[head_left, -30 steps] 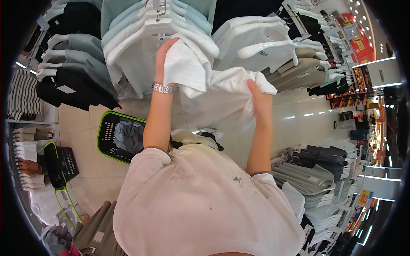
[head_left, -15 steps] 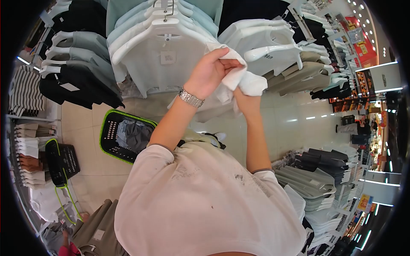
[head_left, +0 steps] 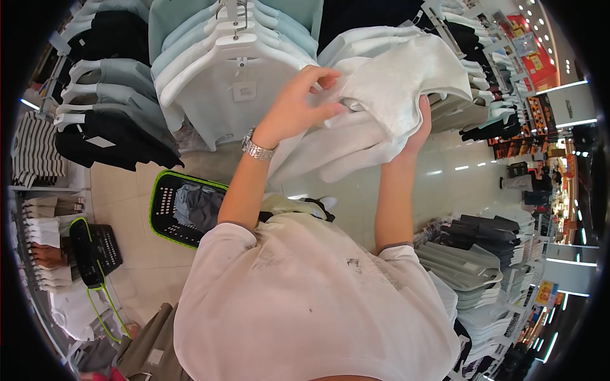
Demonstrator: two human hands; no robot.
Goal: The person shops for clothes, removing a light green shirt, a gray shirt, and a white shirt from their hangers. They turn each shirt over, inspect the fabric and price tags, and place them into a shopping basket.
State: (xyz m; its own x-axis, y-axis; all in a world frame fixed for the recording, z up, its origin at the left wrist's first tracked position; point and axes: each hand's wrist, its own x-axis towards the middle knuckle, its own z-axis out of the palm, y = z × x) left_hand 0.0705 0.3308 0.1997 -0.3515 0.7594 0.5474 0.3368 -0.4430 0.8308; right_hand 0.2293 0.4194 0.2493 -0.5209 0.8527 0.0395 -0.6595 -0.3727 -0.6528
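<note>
A white shirt [head_left: 400, 86] is spread across my right hand [head_left: 416, 130], which grips it from beneath near the neck opening. The thumb shows at the edge of the cloth; the other fingers are hidden by it. Folds of the shirt hang down toward my body. My left hand [head_left: 298, 105], with a metal watch [head_left: 258, 145] on the wrist, is at the shirt's left side, fingers apart and thumb pointing at the fabric. Just beyond it, a light grey top with a square tag [head_left: 243, 91] hangs on a white hanger [head_left: 254, 47].
Black tops [head_left: 117, 136] hang on the rack at left. On the floor stands a black basket with a green rim [head_left: 190, 174], grey clothing inside. Another black basket [head_left: 95, 251] is farther left. Folded garments [head_left: 460, 267] on hangers are stacked at right, near my elbow.
The bunched white cloth has opened out into a wide shirt. My right hand has moved right with it, while my left hand has let go, shifting left and spreading its fingers.
</note>
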